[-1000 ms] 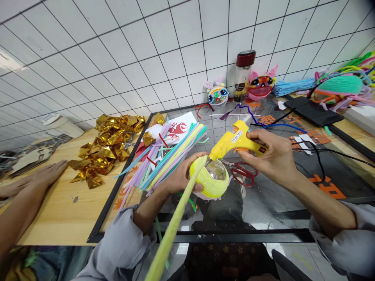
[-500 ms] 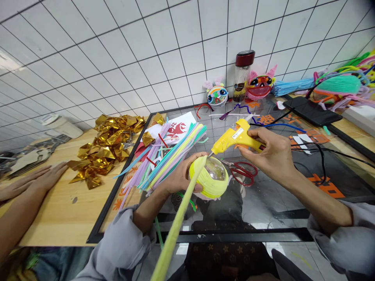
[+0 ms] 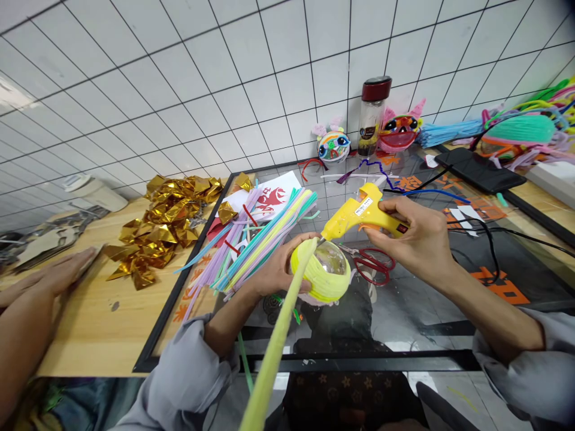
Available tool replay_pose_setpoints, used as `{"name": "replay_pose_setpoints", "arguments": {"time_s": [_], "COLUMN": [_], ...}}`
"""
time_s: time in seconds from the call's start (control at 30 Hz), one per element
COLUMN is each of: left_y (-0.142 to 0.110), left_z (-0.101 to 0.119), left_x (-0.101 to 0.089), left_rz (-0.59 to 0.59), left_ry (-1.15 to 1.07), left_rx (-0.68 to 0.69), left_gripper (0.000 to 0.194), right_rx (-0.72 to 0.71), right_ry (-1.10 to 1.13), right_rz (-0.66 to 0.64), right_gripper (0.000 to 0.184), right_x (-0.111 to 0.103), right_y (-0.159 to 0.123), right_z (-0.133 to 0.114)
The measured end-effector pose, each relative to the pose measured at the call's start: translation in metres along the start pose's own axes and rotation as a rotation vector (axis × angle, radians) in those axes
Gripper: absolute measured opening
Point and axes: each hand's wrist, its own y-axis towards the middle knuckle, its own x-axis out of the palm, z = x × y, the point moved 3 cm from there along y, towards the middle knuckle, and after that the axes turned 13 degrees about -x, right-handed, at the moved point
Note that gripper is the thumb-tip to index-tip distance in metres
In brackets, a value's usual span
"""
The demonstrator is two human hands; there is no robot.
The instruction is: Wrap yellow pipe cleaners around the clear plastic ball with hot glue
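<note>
My left hand is wrapped round a clear plastic ball whose sides are covered in yellow pipe cleaner. A long yellow pipe cleaner runs from the ball's upper left edge down towards me. In my right hand is a yellow hot glue gun, gripped by its handle. Its nozzle touches or nearly touches the ball where the loose strand meets it. Red-handled scissors lie on the table just behind the ball, their blades partly hidden.
Left of the ball lies a bundle of pastel pipe cleaners, with gold foil pieces beyond. Another person's hand rests at far left. A bottle and two decorated balls stand by the wall. A black cord and phone lie right.
The glue gun has shifted slightly while its nozzle stays at the ball's upper left edge. The loose yellow strand's lower end has swung a little right. The other person's hand has tilted.
</note>
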Motion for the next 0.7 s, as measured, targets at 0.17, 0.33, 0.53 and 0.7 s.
{"name": "replay_pose_setpoints", "arguments": {"time_s": [0.17, 0.33, 0.53, 0.7], "left_y": [0.001, 0.000, 0.000, 0.005], "left_z": [0.001, -0.001, -0.001, -0.011], "left_x": [0.001, 0.000, 0.000, -0.005], "left_rz": [0.006, -0.014, -0.010, -0.029], "left_ry": [-0.016, -0.014, -0.002, 0.001], "left_rx": [-0.011, -0.027, 0.003, 0.054], "left_gripper": [0.103, 0.106, 0.106, 0.104], "right_rx": [0.002, -0.009, -0.004, 0.009], "right_ry": [0.033, 0.052, 0.034, -0.034], "right_rz": [0.005, 0.018, -0.001, 0.006], "right_gripper": [0.018, 0.017, 0.017, 0.016], "right_x": [0.000, 0.001, 0.001, 0.000], "right_y": [0.000, -0.002, -0.001, -0.001], "right_z": [-0.002, -0.002, -0.002, -0.001]}}
